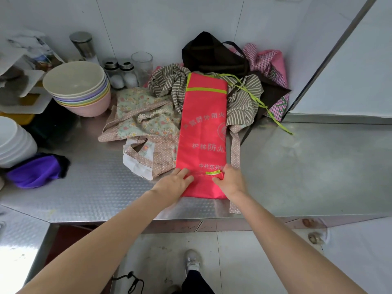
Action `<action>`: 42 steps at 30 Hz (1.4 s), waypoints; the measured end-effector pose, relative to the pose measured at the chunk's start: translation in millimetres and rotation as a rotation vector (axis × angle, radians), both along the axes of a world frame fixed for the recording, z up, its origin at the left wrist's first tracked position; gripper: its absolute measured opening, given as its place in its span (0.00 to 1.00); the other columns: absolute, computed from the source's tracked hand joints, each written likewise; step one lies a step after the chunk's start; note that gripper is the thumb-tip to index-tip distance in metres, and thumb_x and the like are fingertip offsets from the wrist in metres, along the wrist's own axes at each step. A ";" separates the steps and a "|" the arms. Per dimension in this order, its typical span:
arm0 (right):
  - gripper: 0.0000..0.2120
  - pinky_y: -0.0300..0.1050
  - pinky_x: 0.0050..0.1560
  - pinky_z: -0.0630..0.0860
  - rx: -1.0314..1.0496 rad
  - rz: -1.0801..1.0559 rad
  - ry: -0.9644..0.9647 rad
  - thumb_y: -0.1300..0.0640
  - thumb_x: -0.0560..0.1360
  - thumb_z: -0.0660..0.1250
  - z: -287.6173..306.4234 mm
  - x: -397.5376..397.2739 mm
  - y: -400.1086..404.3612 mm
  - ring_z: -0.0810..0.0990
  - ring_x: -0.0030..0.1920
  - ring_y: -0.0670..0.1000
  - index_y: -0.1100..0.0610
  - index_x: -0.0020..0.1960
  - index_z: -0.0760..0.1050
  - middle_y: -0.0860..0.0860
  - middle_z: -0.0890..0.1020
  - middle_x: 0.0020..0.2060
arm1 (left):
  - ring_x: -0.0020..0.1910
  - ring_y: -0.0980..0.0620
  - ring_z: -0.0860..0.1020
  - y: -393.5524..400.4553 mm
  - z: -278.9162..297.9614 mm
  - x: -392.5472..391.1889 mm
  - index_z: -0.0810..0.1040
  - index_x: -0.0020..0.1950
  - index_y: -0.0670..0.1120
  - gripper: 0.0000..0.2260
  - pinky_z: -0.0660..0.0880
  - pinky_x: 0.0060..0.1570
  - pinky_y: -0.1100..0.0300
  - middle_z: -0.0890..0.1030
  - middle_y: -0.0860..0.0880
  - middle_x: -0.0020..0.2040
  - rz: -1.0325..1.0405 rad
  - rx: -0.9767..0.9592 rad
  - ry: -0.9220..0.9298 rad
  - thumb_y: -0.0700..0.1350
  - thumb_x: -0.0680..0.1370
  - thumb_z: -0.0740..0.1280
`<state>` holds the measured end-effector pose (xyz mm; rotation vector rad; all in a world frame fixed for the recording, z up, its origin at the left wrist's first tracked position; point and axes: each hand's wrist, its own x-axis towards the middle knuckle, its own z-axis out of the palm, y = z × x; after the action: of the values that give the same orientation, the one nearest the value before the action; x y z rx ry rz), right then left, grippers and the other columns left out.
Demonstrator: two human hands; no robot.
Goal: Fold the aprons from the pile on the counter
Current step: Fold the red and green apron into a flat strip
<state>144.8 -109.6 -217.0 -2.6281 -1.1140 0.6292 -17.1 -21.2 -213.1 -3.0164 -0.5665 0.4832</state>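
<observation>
A red apron (203, 128) with green trim lies folded into a long narrow strip on the steel counter (307, 166), running from the near edge up onto the pile. My left hand (176, 183) rests flat on its near left corner with straight fingers. My right hand (230, 180) pinches the near right edge beside a green strap end. Behind and beside it sit a floral apron (144, 122), a brown striped apron (169, 83), a black apron (212, 54) and a pink checked apron (267, 62).
Stacked pastel bowls (78, 88) stand at the left, white bowls (12, 141) and a purple cloth (36, 170) nearer. Shakers (121, 73) and a glass (142, 64) stand by the back wall. A white panel (350, 71) bounds the right. The counter's front edge is close to my arms.
</observation>
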 end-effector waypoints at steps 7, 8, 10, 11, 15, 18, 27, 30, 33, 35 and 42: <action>0.18 0.49 0.47 0.76 0.215 0.624 -0.617 0.64 0.56 0.78 -14.6 -8.6 -26.5 0.80 0.45 0.56 0.59 0.44 0.79 0.54 0.80 0.46 | 0.70 0.45 0.58 7.1 5.5 -1.1 0.57 0.73 0.49 0.30 0.62 0.67 0.56 0.57 0.43 0.71 0.071 -0.189 0.026 0.47 0.73 0.64; 0.18 0.49 0.48 0.77 0.188 0.611 -0.550 0.64 0.57 0.77 -14.3 -7.3 -28.2 0.80 0.46 0.55 0.60 0.46 0.79 0.54 0.80 0.46 | 0.70 0.46 0.58 9.2 5.4 -2.7 0.58 0.73 0.49 0.31 0.63 0.67 0.55 0.57 0.45 0.71 0.072 -0.221 0.013 0.49 0.73 0.65; 0.16 0.52 0.55 0.76 0.134 0.597 -0.403 0.60 0.69 0.67 -9.6 -10.0 -29.5 0.77 0.54 0.57 0.64 0.55 0.76 0.57 0.77 0.55 | 0.69 0.47 0.59 13.9 2.1 -6.7 0.60 0.72 0.48 0.31 0.64 0.66 0.55 0.58 0.46 0.71 0.088 -0.270 -0.015 0.51 0.72 0.66; 0.19 0.53 0.60 0.73 0.097 0.602 -0.349 0.55 0.73 0.60 -6.3 -11.4 -29.4 0.73 0.59 0.58 0.64 0.60 0.73 0.57 0.74 0.59 | 0.68 0.47 0.61 15.9 -0.6 -8.0 0.62 0.71 0.47 0.31 0.65 0.66 0.55 0.60 0.47 0.71 0.108 -0.288 -0.041 0.51 0.71 0.67; 0.33 0.51 0.68 0.64 -0.093 0.682 -0.287 0.41 0.73 0.60 3.4 -2.8 -23.5 0.62 0.66 0.56 0.61 0.70 0.61 0.55 0.64 0.65 | 0.63 0.48 0.65 19.1 -2.4 -8.4 0.64 0.68 0.45 0.30 0.68 0.60 0.59 0.64 0.48 0.66 0.192 -0.336 -0.129 0.49 0.69 0.70; 0.29 0.48 0.68 0.63 -0.141 0.757 -0.312 0.49 0.72 0.62 10.0 2.6 -18.6 0.61 0.65 0.56 0.61 0.69 0.61 0.56 0.64 0.64 | 0.61 0.49 0.67 23.0 -1.6 -9.0 0.63 0.68 0.46 0.33 0.68 0.58 0.60 0.63 0.48 0.64 0.226 -0.380 -0.098 0.49 0.67 0.72; 0.10 0.43 0.35 0.66 0.053 0.233 0.126 0.57 0.73 0.63 24.7 25.2 10.8 0.72 0.38 0.53 0.57 0.33 0.70 0.50 0.71 0.30 | 0.42 0.50 0.75 43.2 1.9 -1.0 0.76 0.54 0.38 0.10 0.69 0.40 0.70 0.78 0.48 0.41 0.725 -0.668 -0.468 0.36 0.73 0.68; 0.07 0.44 0.37 0.65 0.083 0.104 0.143 0.57 0.76 0.63 19.6 32.3 17.8 0.74 0.42 0.53 0.60 0.43 0.75 0.51 0.72 0.33 | 0.32 0.51 0.75 47.7 -5.0 4.4 0.76 0.46 0.39 0.01 0.77 0.49 0.53 0.76 0.48 0.34 0.991 -0.852 -0.608 0.35 0.75 0.67; 0.10 0.47 0.49 0.70 0.017 0.090 0.068 0.55 0.80 0.58 12.9 33.3 29.3 0.76 0.54 0.58 0.59 0.53 0.75 0.57 0.78 0.47 | 0.25 0.59 0.77 50.6 -6.8 9.0 0.76 0.51 0.38 0.06 0.79 0.40 0.59 0.77 0.50 0.35 1.121 -0.927 -0.657 0.38 0.76 0.68; 0.14 0.48 0.56 0.70 -0.013 0.070 0.024 0.55 0.81 0.55 11.5 31.7 36.9 0.75 0.60 0.59 0.58 0.61 0.72 0.57 0.78 0.57 | 0.24 0.58 0.76 50.7 -4.5 10.3 0.75 0.48 0.41 0.04 0.78 0.39 0.59 0.78 0.49 0.35 1.069 -0.877 -0.619 0.40 0.76 0.68; 0.15 0.48 0.60 0.68 -0.094 0.021 0.035 0.57 0.81 0.53 10.1 36.9 51.3 0.73 0.63 0.59 0.60 0.65 0.69 0.59 0.76 0.61 | 0.42 0.43 0.79 51.7 4.9 20.2 0.76 0.53 0.39 0.09 0.77 0.47 0.55 0.82 0.43 0.49 0.915 -0.651 -0.505 0.42 0.76 0.67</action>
<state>181.7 -58.3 -206.9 -2.6759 -1.1302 0.7469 3.1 30.5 -208.2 -3.2465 -2.2400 -0.1703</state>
